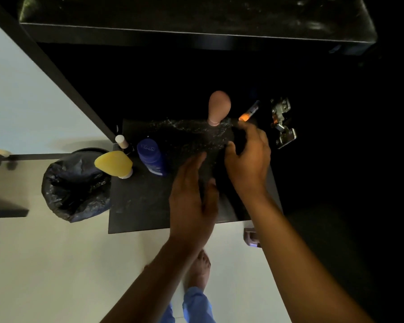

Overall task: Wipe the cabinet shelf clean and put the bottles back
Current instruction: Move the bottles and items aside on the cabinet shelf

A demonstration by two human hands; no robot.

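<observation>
Cabinet (pixel 56 66): a black carcass fills the top and right of the view; its inside is too dark to read.
Upper shelf (pixel 196 31): a black board across the top, with pale smears on its surface.
Lower shelf (pixel 138 206): a black board sticking out over the pale floor, flecked with light specks, thickest toward the back near the pink bottle.
Bin (pixel 75 187): a round bin lined with a black bag, standing on the floor just left of the lower shelf.
Right hand (pixel 249 159): over the right part of the lower shelf, fingers curled round something dark; what that dark thing is cannot be told.
Left hand (pixel 191 201): palm down over the front middle of the shelf, fingers nearly straight and close together, thumb out to the right; whether it touches the dark thing under it cannot be told.
Blue bottle (pixel 152 157): upright on the left part of the shelf, just left of the left hand's fingertips.
Yellow bottle (pixel 113 163): at the shelf's left edge, beside the blue bottle, with a white base showing.
Pink bottle (pixel 219 107): bulb-shaped, standing at the back of the shelf, behind the right hand.
Hinge (pixel 282 123): shiny metal, on the dark side to the right.
Orange tube (pixel 248 113): slanted, just above the right hand's knuckles.
White-capped bottle (pixel 121 141): small, behind the yellow one.
</observation>
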